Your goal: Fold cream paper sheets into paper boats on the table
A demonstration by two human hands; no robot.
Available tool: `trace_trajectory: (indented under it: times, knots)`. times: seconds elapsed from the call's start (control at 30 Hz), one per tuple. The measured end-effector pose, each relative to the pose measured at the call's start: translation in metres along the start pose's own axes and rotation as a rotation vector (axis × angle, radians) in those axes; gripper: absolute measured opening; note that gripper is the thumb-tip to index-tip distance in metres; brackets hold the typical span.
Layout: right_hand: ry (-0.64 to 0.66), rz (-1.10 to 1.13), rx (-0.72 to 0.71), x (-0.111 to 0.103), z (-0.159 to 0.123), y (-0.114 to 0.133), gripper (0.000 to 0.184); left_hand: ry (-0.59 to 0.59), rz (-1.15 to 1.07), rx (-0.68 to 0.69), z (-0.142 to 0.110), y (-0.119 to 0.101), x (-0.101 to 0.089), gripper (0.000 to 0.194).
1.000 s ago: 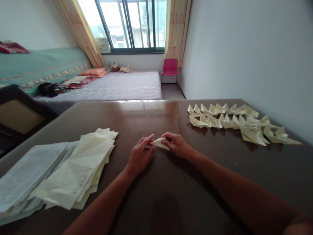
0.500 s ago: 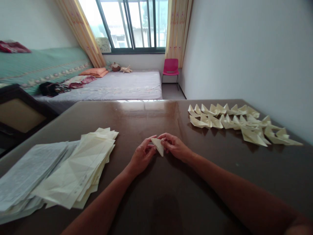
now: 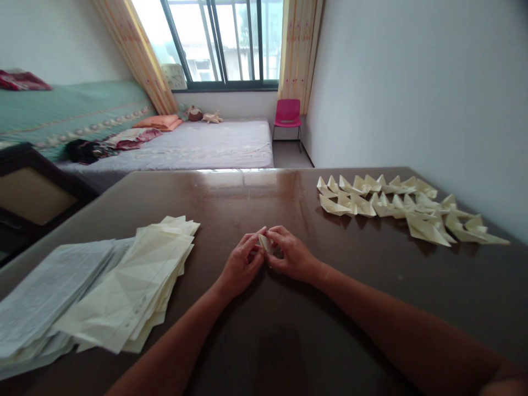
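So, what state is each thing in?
Small cream paper piece: folded
Bare left hand: curled, holding it
Bare right hand: curled, holding it
Pointed cream paper shapes: folded, in rough rows
Cream paper sheets: creased, unevenly stacked
Greyish printed paper sheets: stacked
Yellow patterned curtains: drawn aside
Dark-framed window: unclear whether open

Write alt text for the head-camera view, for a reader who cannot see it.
A person's left hand and right hand hold a small folded cream paper between them over a brown table. Stacked sheets lie at the left, and boat-like folded papers stand in rows at the far right. Beyond are a bed and a pink chair.
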State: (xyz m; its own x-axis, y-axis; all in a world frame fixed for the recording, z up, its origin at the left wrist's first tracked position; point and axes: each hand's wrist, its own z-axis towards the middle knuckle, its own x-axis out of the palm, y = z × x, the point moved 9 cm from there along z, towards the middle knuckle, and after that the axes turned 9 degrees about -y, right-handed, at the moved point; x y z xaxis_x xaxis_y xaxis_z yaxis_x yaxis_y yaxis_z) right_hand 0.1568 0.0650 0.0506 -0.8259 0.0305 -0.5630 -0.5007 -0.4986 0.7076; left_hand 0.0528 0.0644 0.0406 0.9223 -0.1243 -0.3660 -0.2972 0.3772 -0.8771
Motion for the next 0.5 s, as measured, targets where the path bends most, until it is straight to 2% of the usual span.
trace_trajectory:
  times: [0.1,0.23,0.4,0.5]
  knots:
    - [0.02,-0.037,-0.03,0.002,-0.001,0.005,0.028,-0.026,0.099,0.05,-0.002,-0.003,-0.001,0.046]
    - [-0.017,-0.143,-0.059,0.004,-0.003,0.004,0.041,-0.042,0.295,0.116,-0.005,-0.004,0.0,0.049]
    - [-0.031,-0.14,-0.083,0.008,-0.003,0.005,0.024,-0.059,0.486,0.189,-0.011,-0.016,0.008,0.056]
    - [-0.039,-0.107,-0.093,0.007,-0.002,0.01,0.029,-0.08,0.542,0.184,-0.012,-0.019,0.01,0.061]
